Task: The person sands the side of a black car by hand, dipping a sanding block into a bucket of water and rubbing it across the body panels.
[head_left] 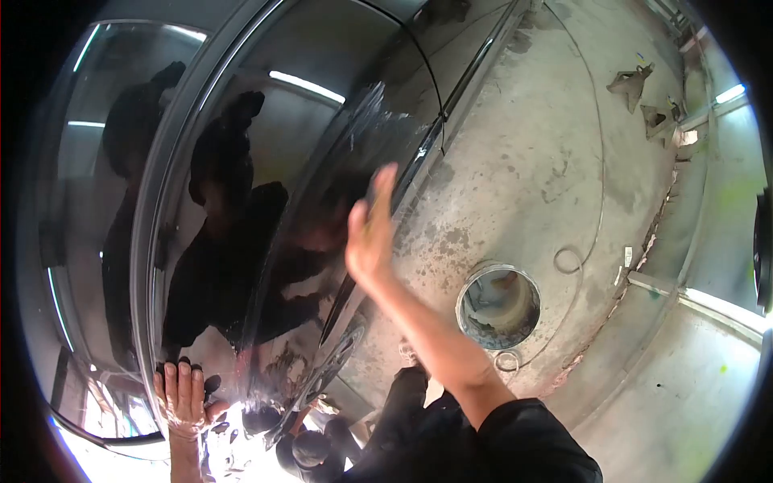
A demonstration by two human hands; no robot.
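Note:
My left hand (pixel 185 396) lies at the lower left with its fingers spread flat on the glossy black car side (pixel 322 173), close to the window trim. In the centre, my right hand (pixel 372 241) is raised beside the lower part of the panel, blurred by motion. Its fingers are stretched out and the thumb stands apart. No held object can be made out in it, though the palm is partly hidden. Pale whitish smears (pixel 366 113) mark the panel above this hand. Dark reflections of a person show in the shiny surface.
An open round bucket (pixel 498 302) stands on the stained concrete floor (pixel 515 177) right of my forearm. A thin cable (pixel 600 161) curls across the floor. Metal stand feet (pixel 630 84) are at the upper right, near a framed wall (pixel 684 386).

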